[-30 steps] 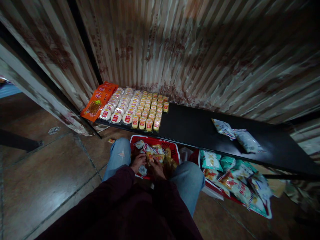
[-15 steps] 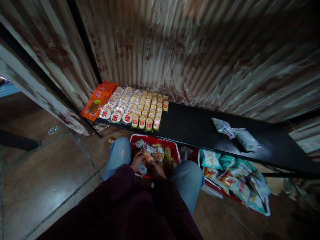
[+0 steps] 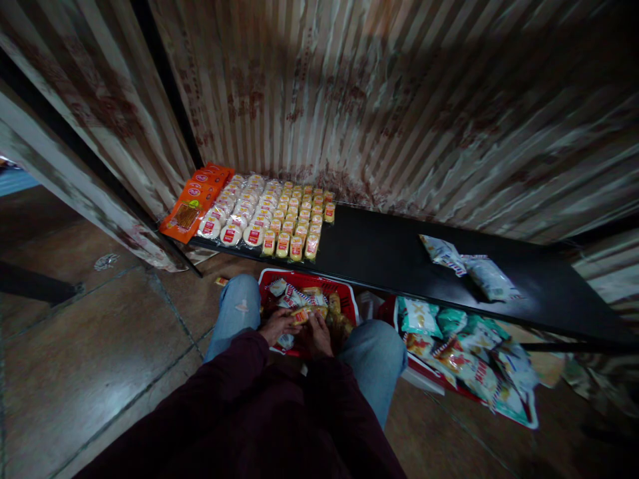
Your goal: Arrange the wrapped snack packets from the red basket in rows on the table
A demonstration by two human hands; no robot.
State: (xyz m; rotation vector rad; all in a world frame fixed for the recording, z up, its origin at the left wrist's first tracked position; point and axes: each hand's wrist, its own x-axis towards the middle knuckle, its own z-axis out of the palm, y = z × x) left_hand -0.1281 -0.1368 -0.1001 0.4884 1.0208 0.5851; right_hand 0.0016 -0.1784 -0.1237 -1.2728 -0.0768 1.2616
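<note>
My left hand (image 3: 278, 326) is closed on a small yellow packaged cake (image 3: 300, 316) with a red and white label. Close to its right end is my right hand (image 3: 319, 334), fingers drawn together; what they grip, if anything, is too dim to make out. Both hands are over a red plastic basket (image 3: 351, 298) between my knees, which holds several wrapped snacks. On the black shelf (image 3: 369, 243) above it, matching yellow packaged cakes (image 3: 295, 247) stand in rows beside round white packaged cakes (image 3: 230, 234).
Orange snack bags (image 3: 187, 213) lie at the shelf's left end, and two silvery snack bags (image 3: 486, 276) farther right. Under the shelf, a second red basket (image 3: 533, 409) is full of green and white bags. A striped curtain (image 3: 309, 100) hangs behind, and a dark post (image 3: 167, 80) stands at left.
My left hand has lifted a yellow packaged cake slightly out of the pile, where both hands were reaching down among the packs. The shelf goods have not moved.
</note>
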